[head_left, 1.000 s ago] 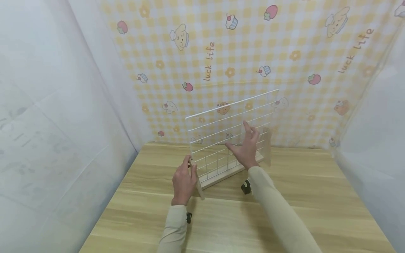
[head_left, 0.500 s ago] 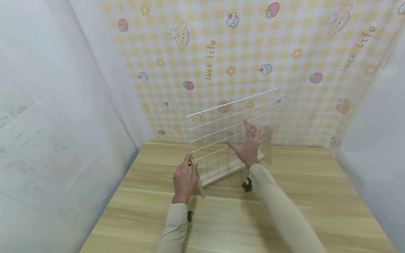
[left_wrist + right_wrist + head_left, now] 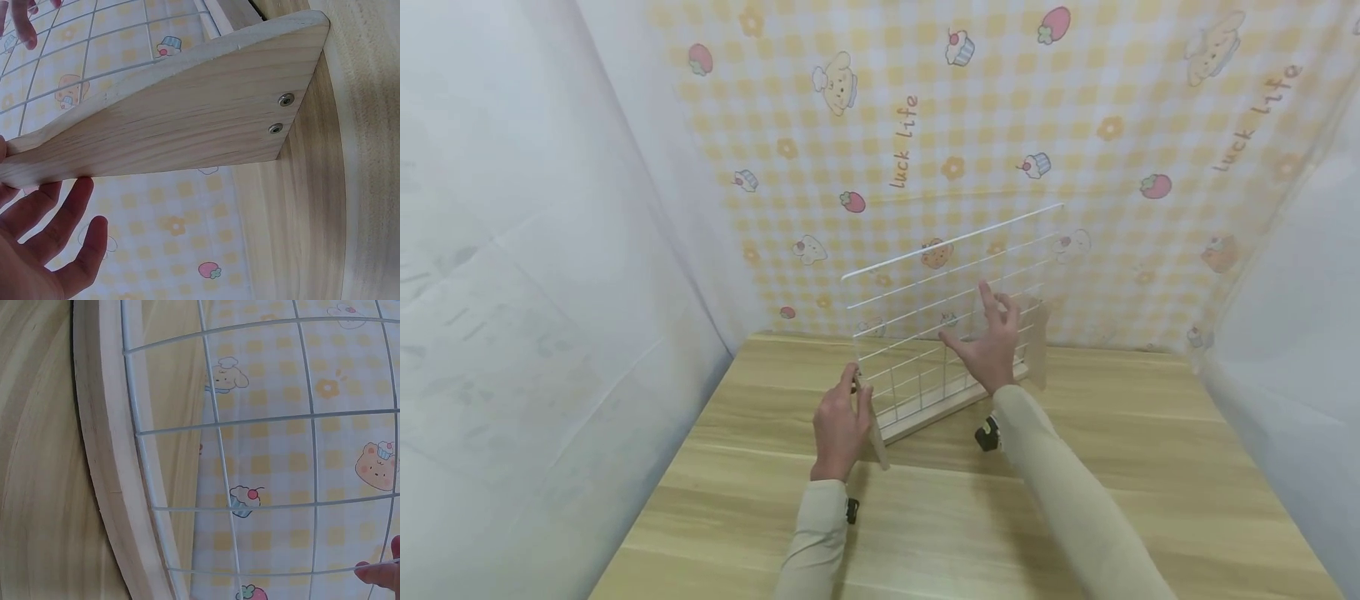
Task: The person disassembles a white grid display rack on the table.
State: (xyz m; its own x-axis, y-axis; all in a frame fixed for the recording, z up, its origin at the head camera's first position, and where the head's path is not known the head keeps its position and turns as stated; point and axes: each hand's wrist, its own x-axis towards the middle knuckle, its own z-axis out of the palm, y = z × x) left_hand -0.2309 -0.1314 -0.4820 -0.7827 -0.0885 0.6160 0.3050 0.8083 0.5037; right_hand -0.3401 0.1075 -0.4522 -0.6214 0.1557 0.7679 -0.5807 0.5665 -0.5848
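Observation:
A white wire grid (image 3: 955, 241) stands upright on a pale wooden base bar (image 3: 934, 410), with a wooden side panel (image 3: 187, 112) at its left end and another side panel (image 3: 1037, 346) at its right end. My left hand (image 3: 838, 427) grips the upper part of the left panel, its thumb and fingers on opposite sides. Two metal screw heads show low on that panel in the left wrist view. My right hand (image 3: 992, 348) is at the grid's near face, fingers spread. In the right wrist view, its thumb (image 3: 378, 574) meets a wire; most of that hand is outside this view.
The rack stands at an angle on a wood-grain table (image 3: 940, 517). Behind it hangs a yellow checked cloth (image 3: 955, 125) with cartoon prints. White sheets rise at the left (image 3: 535, 292) and right (image 3: 1292, 358).
The head view has shifted slightly. Both hands keep nearly the same places on the rack, and the grid's top edge appears to lean a little.

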